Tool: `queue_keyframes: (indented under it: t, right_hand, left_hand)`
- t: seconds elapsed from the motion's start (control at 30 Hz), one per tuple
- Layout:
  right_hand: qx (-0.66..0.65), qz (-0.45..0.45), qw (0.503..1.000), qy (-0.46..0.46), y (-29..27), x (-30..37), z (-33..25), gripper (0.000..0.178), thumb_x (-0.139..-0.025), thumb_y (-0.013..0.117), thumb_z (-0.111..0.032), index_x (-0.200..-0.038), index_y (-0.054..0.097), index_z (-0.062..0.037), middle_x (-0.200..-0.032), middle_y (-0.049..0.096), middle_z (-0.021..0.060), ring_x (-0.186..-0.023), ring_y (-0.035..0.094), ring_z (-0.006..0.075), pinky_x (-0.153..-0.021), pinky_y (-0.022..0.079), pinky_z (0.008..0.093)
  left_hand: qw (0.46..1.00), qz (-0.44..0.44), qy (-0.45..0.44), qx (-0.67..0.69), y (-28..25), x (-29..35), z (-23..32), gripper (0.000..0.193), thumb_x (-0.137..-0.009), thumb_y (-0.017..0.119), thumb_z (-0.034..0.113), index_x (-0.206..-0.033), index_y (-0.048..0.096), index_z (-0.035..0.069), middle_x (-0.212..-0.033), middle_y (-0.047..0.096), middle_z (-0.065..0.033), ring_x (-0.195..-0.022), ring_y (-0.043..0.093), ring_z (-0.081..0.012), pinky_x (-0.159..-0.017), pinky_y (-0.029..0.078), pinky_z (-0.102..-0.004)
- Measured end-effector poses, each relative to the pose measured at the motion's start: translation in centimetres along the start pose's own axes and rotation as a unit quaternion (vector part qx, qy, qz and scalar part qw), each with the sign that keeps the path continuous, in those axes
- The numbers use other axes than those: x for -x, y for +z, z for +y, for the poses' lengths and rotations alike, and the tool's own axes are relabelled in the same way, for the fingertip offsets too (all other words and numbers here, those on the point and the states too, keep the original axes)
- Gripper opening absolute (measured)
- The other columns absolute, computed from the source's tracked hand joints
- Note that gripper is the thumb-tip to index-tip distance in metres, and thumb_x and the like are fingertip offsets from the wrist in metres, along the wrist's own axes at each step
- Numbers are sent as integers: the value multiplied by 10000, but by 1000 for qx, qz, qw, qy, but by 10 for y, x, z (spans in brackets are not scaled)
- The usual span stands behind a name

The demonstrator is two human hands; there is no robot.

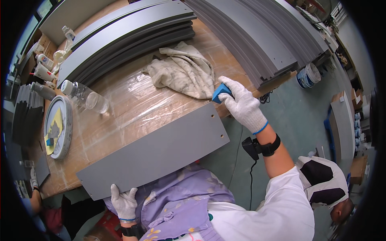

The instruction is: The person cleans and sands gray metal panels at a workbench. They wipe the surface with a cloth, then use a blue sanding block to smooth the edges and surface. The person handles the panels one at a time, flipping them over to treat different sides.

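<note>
A flat grey panel (155, 150) with small holes at its right end lies slantwise along the table's near edge. My right hand (242, 102), in a white knit glove, pinches a small blue block (221, 93) just beyond the panel's right end. At the panel's near left edge is my gloved left hand (124, 203), its visible fingers apart and resting against the edge. A crumpled pale cloth (183, 70) lies on the table just left of the blue block.
Grey panels are stacked at the back (132, 36) and right (261, 36). Left on the plastic-covered table (132, 108) are a clear bottle (86, 96) and a round lid (66, 132) bearing a yellow sheet. A co-worker (323, 180) is at right; another person's gloved hand (33, 178) shows far left.
</note>
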State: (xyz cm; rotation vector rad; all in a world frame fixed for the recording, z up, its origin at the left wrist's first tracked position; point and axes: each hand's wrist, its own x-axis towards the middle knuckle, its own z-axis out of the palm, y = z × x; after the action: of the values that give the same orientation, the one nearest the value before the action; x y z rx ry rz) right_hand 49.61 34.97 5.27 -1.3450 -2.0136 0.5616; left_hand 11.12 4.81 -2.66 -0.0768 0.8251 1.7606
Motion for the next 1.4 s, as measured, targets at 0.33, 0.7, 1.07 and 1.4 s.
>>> queue_keyframes:
  t: [0.33, 0.7, 1.07, 1.4]
  right_hand:
    - [-96, 18, 995, 15, 4, 18, 8, 450, -927, 657, -205, -1335, 563, -40, -1242, 637, 198, -1120, 640, 333, -970, 511, 387]
    - [-94, -58, 991, 80, -14, 60, 9, 484, -861, 702, -163, -1321, 589, -61, -1219, 654, 168, -1066, 667, 287, -935, 537, 359]
    - [-113, -33, 993, 28, -6, 69, 12, 448, -879, 691, -140, -1306, 591, -46, -1176, 667, 169, -1042, 668, 324, -914, 538, 370]
    - [-159, 58, 973, 158, -17, 150, 26, 537, -873, 680, -71, -1383, 519, -23, -1239, 618, 174, -1092, 634, 249, -965, 510, 348]
  left_hand:
    - [1000, 15, -10, 11, 0, 1, 0, 349, -1054, 476, 300, -1313, 541, 77, -1324, 599, -121, -1184, 615, -328, -815, 623, -570]
    - [1000, 12, -3, -27, 1, 3, 1, 350, -1048, 496, 311, -1319, 543, 95, -1309, 616, -99, -1154, 638, -308, -804, 642, -517]
    - [999, 18, 8, -47, 2, 3, 2, 336, -1052, 481, 316, -1296, 563, 99, -1272, 643, -87, -1102, 667, -284, -786, 651, -492]
    - [999, -7, -30, -34, 36, -1, -3, 328, -1052, 491, 317, -1247, 604, 79, -1235, 670, -85, -1076, 682, -289, -834, 638, -445]
